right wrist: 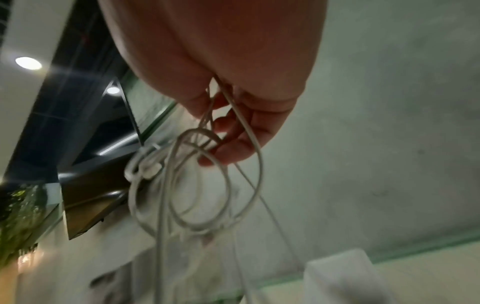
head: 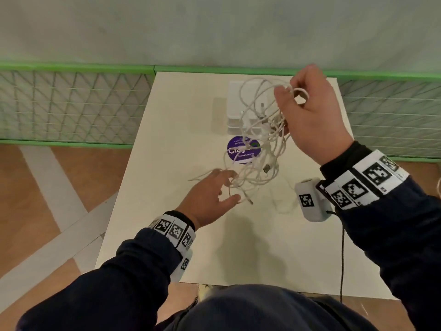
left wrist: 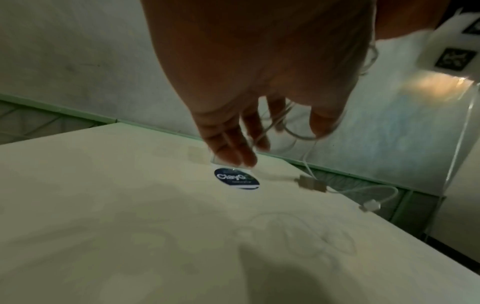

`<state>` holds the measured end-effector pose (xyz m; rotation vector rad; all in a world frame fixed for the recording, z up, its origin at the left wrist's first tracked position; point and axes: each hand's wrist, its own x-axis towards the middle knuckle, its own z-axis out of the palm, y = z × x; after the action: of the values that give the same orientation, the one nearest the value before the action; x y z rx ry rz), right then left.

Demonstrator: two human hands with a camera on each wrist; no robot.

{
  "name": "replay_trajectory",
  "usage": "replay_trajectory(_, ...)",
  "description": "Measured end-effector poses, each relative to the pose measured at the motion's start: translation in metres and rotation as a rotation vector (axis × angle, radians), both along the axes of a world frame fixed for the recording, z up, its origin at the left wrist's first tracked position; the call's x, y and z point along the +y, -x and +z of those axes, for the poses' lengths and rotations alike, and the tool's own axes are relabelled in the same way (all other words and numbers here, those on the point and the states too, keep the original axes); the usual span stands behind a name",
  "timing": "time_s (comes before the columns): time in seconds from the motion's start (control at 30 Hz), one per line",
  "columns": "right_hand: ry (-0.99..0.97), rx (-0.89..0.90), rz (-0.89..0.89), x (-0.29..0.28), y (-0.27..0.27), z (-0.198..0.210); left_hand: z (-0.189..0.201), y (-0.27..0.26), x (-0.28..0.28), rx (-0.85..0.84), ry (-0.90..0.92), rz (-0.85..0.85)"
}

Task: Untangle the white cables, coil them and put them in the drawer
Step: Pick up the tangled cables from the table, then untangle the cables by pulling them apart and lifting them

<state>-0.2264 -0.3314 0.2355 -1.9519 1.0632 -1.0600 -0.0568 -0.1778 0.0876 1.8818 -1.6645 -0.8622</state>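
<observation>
A tangle of white cables (head: pixel 243 180) hangs over the white table (head: pixel 238 247). My right hand (head: pixel 286 94) is raised at the back right and grips the top loops of the cables (right wrist: pixel 162 205), which dangle below its curled fingers (right wrist: pixel 233 152). My left hand (head: pixel 231 187) is lower, near the table's middle, with spread, relaxed fingers reaching into the bottom loops. Strands pass between its thumb and fingers (left wrist: pixel 233 152), and a USB plug (left wrist: pixel 310 183) hangs near the table. A small white drawer unit (head: pixel 235 101) stands at the back of the table, partly behind the tangle.
A round purple sticker (head: pixel 235 151) lies on the table in front of the drawer unit. A green-framed mesh barrier (head: pixel 71 103) runs behind the table. Wooden floor (head: pixel 35 187) lies to the left. A black cord (head: pixel 342 247) hangs from my right wrist camera.
</observation>
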Motion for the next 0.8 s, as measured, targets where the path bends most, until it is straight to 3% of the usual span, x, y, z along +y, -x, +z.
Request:
replay_trajectory(0.1,0.155,-0.009,-0.052,-0.006,-0.005,0.022,-0.023,-0.005,0.009,-0.041,-0.196,0.013)
replay_trajectory(0.2,0.189,-0.068,-0.058,-0.016,-0.005,0.040,-0.040,-0.012,0.021,-0.009,-0.254,0.076)
replay_trajectory(0.5,0.141,-0.337,0.015,-0.026,-0.004,0.053,-0.062,-0.026,0.034,-0.014,-0.448,0.136)
replay_trajectory(0.63,0.003,-0.457,0.120,-0.034,0.000,0.056,-0.063,-0.027,0.036,0.024,-0.444,0.197)
replay_trajectory(0.7,0.004,-0.386,0.101,-0.037,-0.005,0.050,-0.057,-0.024,0.033,0.044,-0.377,0.249)
replay_trajectory(0.8,-0.001,-0.211,0.087,-0.028,-0.017,0.031,-0.028,-0.016,0.020,0.071,-0.117,0.297)
